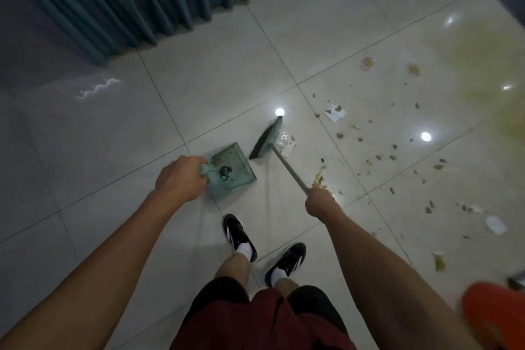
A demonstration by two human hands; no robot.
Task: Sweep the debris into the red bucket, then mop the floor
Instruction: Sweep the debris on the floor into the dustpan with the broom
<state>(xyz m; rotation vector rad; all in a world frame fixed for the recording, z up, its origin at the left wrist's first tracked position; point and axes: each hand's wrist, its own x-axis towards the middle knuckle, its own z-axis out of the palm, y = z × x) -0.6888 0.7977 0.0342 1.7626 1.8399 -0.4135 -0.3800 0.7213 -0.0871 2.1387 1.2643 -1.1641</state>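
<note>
Debris [392, 156] lies scattered on the tiled floor [227, 71], mostly beyond and to the right of the right hand's fingers; a small clump of plastic and paper sits touching the far side of the broom head [267, 140]; right hand [319, 203] fingers curled round the broom handle [289, 169], whose long axis runs from the fingers forward and left to the head; left hand [180, 179] fingers wrapped round the dustpan handle, dustpan [231, 169] just beyond them, mouth towards the broom, a little dirt already inside; broom head just beside the pan mouth, not touching; judgement: next stroke must pull the clump leftwards into the pan; red bucket [494, 318] near the right elbow, blurred; yellowish stain [468, 71] far right, for mopping; teal curtain [127, 0] behind.
</note>
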